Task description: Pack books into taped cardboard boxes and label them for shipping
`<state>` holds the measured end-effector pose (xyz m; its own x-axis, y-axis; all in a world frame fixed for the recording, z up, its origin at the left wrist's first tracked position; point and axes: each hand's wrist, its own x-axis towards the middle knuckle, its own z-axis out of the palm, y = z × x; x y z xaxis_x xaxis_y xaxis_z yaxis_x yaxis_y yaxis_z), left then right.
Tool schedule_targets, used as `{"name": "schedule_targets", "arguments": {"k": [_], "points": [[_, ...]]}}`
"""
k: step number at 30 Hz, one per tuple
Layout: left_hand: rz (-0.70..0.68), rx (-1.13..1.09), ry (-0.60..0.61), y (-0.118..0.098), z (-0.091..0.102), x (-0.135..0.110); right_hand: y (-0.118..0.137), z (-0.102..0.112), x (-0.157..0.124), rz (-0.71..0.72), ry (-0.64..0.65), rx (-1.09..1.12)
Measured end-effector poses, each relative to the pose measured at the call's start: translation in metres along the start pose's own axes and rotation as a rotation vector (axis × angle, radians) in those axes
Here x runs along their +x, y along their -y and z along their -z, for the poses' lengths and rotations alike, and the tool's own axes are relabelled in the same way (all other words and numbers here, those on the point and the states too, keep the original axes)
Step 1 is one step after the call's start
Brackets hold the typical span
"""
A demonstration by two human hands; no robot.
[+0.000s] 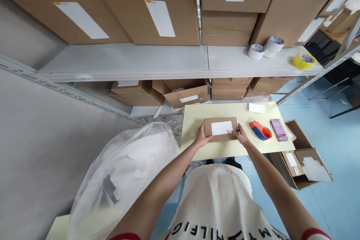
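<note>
A small brown cardboard box (207, 128) with a white label (222, 128) on its top lies on the pale yellow table (194, 152). My left hand (201, 137) grips the box's left end, thumb along the near edge. At the opposite end, my right hand (240, 135) holds the box, with its thumb over the label's right edge. To the right of the box sits an orange and blue tape dispenser (260, 130). Beyond it lies a purple item (279, 130), blurred out. A white stack of labels or cards (255, 108) rests near the table's far edge.
Behind the table stands a grey shelf (135, 60) holding large cartons (168, 15), white tape rolls (256, 51) and a yellow tape roll (303, 61). A big plastic bag (129, 157) bulges at left. An open carton (300, 137) with a box inside sits on the floor at right.
</note>
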<state>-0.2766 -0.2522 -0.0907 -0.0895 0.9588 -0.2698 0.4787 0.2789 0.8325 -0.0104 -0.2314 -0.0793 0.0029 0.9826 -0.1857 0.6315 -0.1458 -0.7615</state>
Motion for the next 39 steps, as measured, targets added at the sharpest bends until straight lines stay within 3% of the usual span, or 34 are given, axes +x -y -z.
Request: {"name": "schedule_targets", "arguments": {"k": [4,9,14,17,21,25,28,31,36,39], "points": [[-0.124,0.266,-0.039,-0.015,0.006,-0.006,-0.027,0.020,-0.027,0.016,-0.123,-0.090],[-0.340,0.532,0.082,-0.062,0.001,0.004,-0.076,0.067,-0.060,-0.034,-0.337,-0.347],[-0.406,0.653,0.257,-0.107,-0.034,0.028,-0.095,0.101,-0.043,-0.102,-0.205,-0.501],[-0.430,0.702,0.340,-0.121,-0.055,0.039,-0.100,0.105,-0.017,-0.155,-0.087,-0.582],[-0.405,0.695,0.347,-0.141,-0.073,0.053,-0.109,0.105,0.003,-0.222,0.017,-0.619],[-0.333,0.464,0.425,-0.173,-0.093,0.073,-0.112,0.118,-0.009,-0.098,0.147,-0.266],[-0.129,0.200,0.606,-0.193,-0.114,0.089,-0.107,0.129,-0.024,-0.036,0.266,0.107],[0.039,0.054,0.781,-0.205,-0.134,0.097,-0.104,0.135,-0.034,-0.043,0.326,0.334],[0.002,0.242,0.867,-0.221,-0.153,0.104,-0.111,0.132,-0.033,-0.116,0.347,0.528],[-0.053,0.471,0.865,-0.230,-0.160,0.113,-0.114,0.122,-0.030,-0.270,0.343,0.757]]}}
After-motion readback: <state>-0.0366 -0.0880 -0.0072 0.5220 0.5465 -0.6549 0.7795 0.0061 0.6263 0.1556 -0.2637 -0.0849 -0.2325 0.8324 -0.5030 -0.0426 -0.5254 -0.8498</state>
